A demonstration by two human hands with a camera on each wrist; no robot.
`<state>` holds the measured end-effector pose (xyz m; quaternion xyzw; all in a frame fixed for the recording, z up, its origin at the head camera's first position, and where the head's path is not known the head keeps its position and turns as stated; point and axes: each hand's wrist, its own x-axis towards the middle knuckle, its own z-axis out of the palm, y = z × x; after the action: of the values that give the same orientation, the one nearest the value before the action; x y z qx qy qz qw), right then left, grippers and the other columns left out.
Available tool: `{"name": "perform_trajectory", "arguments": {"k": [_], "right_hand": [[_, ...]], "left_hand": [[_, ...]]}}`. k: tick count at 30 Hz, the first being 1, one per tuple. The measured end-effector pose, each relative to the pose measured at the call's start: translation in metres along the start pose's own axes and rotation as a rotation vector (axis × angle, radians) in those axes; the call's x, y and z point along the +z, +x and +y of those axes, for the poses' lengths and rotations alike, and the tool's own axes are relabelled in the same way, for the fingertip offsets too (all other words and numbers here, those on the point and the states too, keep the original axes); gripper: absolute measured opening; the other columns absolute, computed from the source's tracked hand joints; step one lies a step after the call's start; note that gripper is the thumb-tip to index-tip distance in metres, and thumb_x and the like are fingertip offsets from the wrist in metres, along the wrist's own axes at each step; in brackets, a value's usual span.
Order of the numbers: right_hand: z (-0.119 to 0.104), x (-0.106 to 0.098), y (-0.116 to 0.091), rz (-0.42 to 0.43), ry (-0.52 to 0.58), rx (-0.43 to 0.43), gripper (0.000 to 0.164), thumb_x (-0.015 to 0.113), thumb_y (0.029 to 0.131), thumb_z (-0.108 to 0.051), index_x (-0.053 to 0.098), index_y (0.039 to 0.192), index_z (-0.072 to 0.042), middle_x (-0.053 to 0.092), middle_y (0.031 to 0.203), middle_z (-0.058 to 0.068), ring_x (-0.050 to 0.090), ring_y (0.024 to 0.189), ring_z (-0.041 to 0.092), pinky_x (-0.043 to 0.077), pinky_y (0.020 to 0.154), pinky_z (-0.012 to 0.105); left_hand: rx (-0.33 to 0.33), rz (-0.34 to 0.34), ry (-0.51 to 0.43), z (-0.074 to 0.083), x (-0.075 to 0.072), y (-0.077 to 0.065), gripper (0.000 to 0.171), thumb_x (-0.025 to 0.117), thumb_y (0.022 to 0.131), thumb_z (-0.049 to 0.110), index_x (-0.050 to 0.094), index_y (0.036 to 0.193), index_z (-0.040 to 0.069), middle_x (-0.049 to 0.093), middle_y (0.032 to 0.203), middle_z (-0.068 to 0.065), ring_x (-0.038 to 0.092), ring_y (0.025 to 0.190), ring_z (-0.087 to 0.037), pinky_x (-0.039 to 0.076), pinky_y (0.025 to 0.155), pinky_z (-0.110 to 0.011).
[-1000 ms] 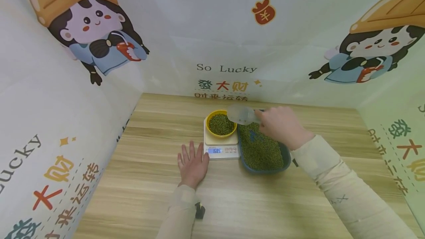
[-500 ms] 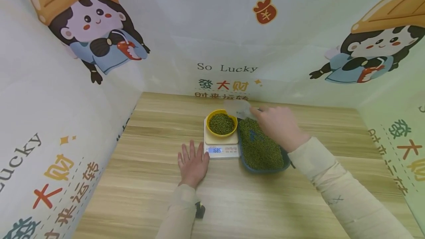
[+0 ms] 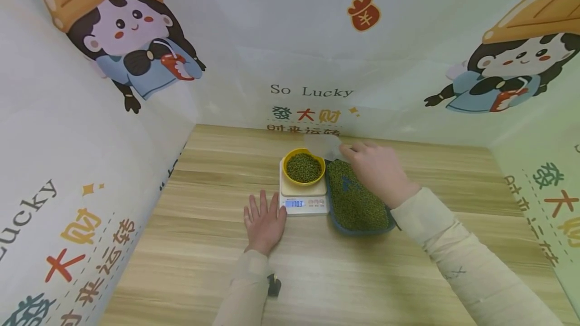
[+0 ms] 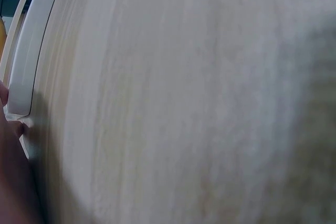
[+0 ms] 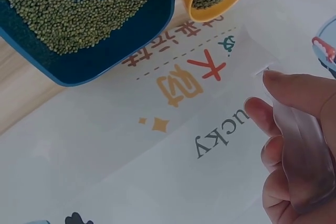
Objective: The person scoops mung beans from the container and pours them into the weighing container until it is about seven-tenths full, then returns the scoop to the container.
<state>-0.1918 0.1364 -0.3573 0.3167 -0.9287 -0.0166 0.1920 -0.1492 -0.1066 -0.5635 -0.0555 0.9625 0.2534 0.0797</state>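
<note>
My right hand (image 3: pixel 378 170) grips the handle of a translucent plastic scoop (image 3: pixel 322 146), fingers curled round it in the right wrist view. The scoop is tilted over the back right rim of a yellow bowl (image 3: pixel 296 152) of small green beans (image 3: pixel 303 169); what it contains is hard to make out. Under the bowl is a white kitchen scale (image 3: pixel 312 210) with a lit display (image 3: pixel 296 204) that seems to read 1703. My left hand (image 3: pixel 266 225) lies flat on the table, fingers spread, its thumb at the scale's front left corner.
Right of the scale stands a blue tub (image 3: pixel 358 233) heaped with the same beans (image 3: pixel 362 210), a bit of blue bottom showing through. Printed cloth walls (image 3: pixel 235 64) enclose the wood-grain table (image 3: pixel 190 245) at the back and both sides.
The scoop has moved slightly back and left and tipped over the bowl with my right hand. The display has gone from about 1685 to 1703. My left hand has stayed put.
</note>
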Motion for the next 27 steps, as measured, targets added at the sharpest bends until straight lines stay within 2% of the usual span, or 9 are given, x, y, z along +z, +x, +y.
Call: {"name": "perform_trajectory", "arguments": {"k": [6, 10, 13, 17, 22, 24, 27], "right_hand": [[0.004, 0.003, -0.006, 0.012, 0.053, 0.027, 0.031, 0.062, 0.079, 0.004, 0.067, 0.108, -0.006, 0.072, 0.089, 0.011, 0.058, 0.058, 0.021, 0.043, 0.035, 0.03], [0.01, 0.009, -0.017, 0.039, 0.151, 0.052, 0.031, 0.068, 0.078, -0.002, 0.065, 0.109, -0.001, 0.07, 0.089, 0.016, 0.06, 0.06, 0.024, 0.05, 0.044, 0.035], [0.014, 0.016, -0.031, 0.051, 0.201, 0.093, 0.033, 0.068, 0.08, -0.004, 0.064, 0.112, 0.005, 0.068, 0.086, 0.019, 0.061, 0.061, 0.025, 0.053, 0.049, 0.038], [0.014, 0.027, -0.051, 0.015, 0.244, 0.2, 0.033, 0.066, 0.084, -0.009, 0.063, 0.112, 0.008, 0.065, 0.08, 0.019, 0.055, 0.053, 0.021, 0.048, 0.043, 0.035], [0.005, 0.045, -0.074, -0.082, 0.374, 0.414, 0.039, 0.062, 0.09, -0.013, 0.057, 0.121, 0.009, 0.068, 0.084, 0.021, 0.051, 0.05, 0.016, 0.046, 0.043, 0.033], [-0.001, 0.052, -0.083, -0.103, 0.424, 0.482, 0.041, 0.059, 0.091, -0.013, 0.053, 0.125, 0.011, 0.068, 0.09, 0.024, 0.054, 0.053, 0.018, 0.048, 0.046, 0.035], [-0.011, 0.064, -0.096, -0.109, 0.442, 0.537, 0.043, 0.057, 0.093, -0.012, 0.05, 0.127, 0.013, 0.067, 0.096, 0.029, 0.061, 0.064, 0.027, 0.053, 0.055, 0.042]], "left_hand": [[-0.003, 0.003, -0.01, 0.002, -0.003, -0.001, 0.056, 0.021, 0.101, 0.046, 0.023, 0.151, 0.022, -0.002, 0.159, -0.009, -0.017, 0.139, -0.035, -0.009, 0.111, -0.057], [0.002, 0.019, -0.016, 0.004, -0.003, -0.002, 0.056, 0.023, 0.101, 0.045, 0.026, 0.151, 0.02, 0.002, 0.159, -0.01, -0.014, 0.139, -0.037, -0.008, 0.111, -0.058], [0.009, 0.022, -0.02, 0.005, -0.003, -0.003, 0.055, 0.024, 0.101, 0.044, 0.028, 0.15, 0.019, 0.003, 0.159, -0.011, -0.013, 0.139, -0.038, -0.007, 0.11, -0.059], [0.015, 0.019, -0.02, 0.006, -0.003, -0.003, 0.055, 0.024, 0.101, 0.044, 0.028, 0.15, 0.019, 0.003, 0.159, -0.011, -0.012, 0.139, -0.039, -0.006, 0.11, -0.06], [0.006, 0.02, -0.02, 0.006, -0.003, -0.003, 0.055, 0.022, 0.101, 0.045, 0.026, 0.151, 0.021, 0.001, 0.159, -0.01, -0.014, 0.139, -0.037, -0.007, 0.111, -0.058], [0.008, 0.018, -0.019, 0.005, -0.003, -0.003, 0.056, 0.022, 0.101, 0.046, 0.025, 0.151, 0.021, 0.001, 0.159, -0.009, -0.015, 0.139, -0.037, -0.008, 0.111, -0.058], [0.008, 0.017, -0.014, 0.004, -0.002, -0.001, 0.056, 0.021, 0.102, 0.045, 0.024, 0.151, 0.02, 0.0, 0.159, -0.009, -0.015, 0.139, -0.037, -0.008, 0.11, -0.059]]}}
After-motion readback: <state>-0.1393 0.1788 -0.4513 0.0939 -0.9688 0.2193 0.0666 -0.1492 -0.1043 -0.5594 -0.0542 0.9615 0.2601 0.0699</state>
